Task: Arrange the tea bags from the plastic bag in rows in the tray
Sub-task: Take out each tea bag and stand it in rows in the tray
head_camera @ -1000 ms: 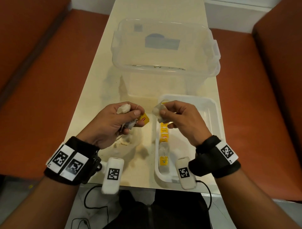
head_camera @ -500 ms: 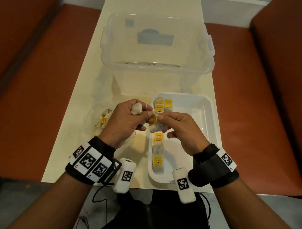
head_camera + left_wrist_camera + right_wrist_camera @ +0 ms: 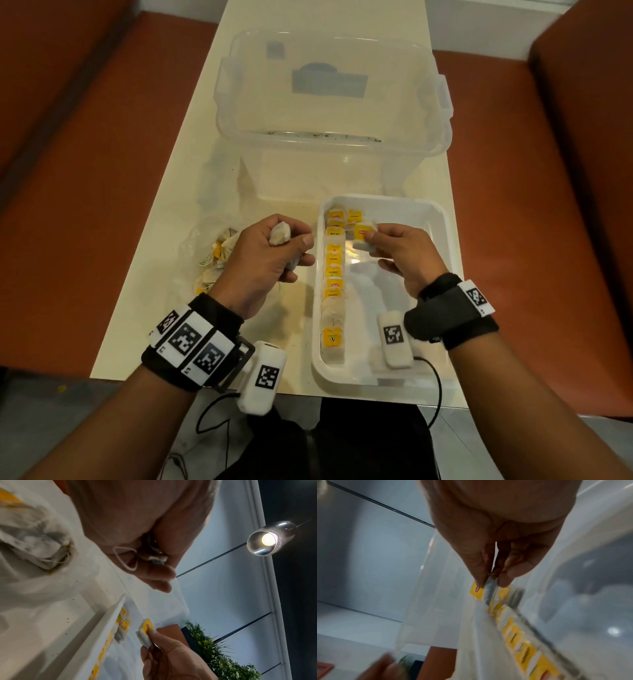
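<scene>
Cream desk (image 3: 144, 308) between rust-orange benches carries everything. One tea bag (image 3: 363, 236) with a yellow tag is pinched between the thumb and fingers (image 3: 476, 566) of the right hand (image 3: 407, 257), held above the far end of the white tray (image 3: 448, 240), just beside the row of tea bags (image 3: 334, 274) lying along the tray's left wall. To the left, the left hand (image 3: 267, 263) is curled tight around more crumpled tea bags (image 3: 280, 233) over the desk. Behind that hand lies the clear plastic bag (image 3: 212, 253) with bags still inside. Beyond stands a clear storage bin (image 3: 329, 144).
</scene>
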